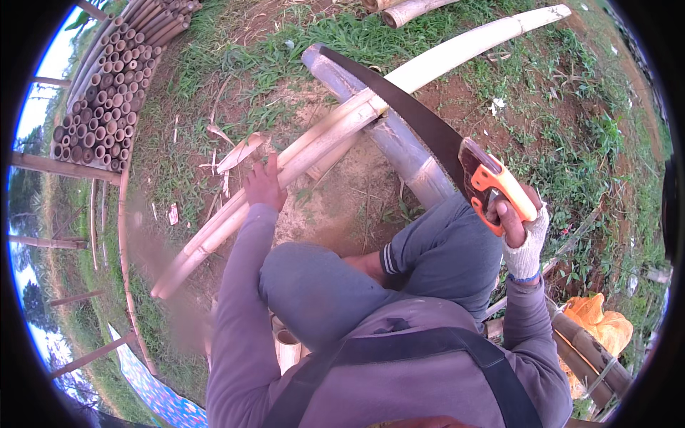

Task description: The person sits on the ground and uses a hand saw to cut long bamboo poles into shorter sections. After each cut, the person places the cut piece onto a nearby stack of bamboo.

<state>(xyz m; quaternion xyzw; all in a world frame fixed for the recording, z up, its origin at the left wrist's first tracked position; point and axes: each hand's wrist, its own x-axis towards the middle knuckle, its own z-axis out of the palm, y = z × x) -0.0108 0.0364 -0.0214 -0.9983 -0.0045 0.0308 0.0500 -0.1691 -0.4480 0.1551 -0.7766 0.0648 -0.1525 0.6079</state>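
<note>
A long pale bamboo pole (328, 135) slants from the lower left to the upper right. It lies across a thick greyish bamboo log (407, 153). My bare left hand (265, 185) grips the pole left of that crossing, with its fingers over the top. In a white knit glove with bare fingertips, my right hand (524, 228) is closed around the orange handle of a hand saw (421, 118). The saw's dark blade runs up and left over the pole near the log. Whether its teeth touch the bamboo I cannot tell.
A stack of cut bamboo pieces (103, 107) fills a wooden rack at the upper left. More bamboo (417, 11) lies at the far edge. Orange netting (599, 321) sits by tied bamboo poles (589, 357) at the lower right. Beside my left leg stands a short bamboo tube (287, 349).
</note>
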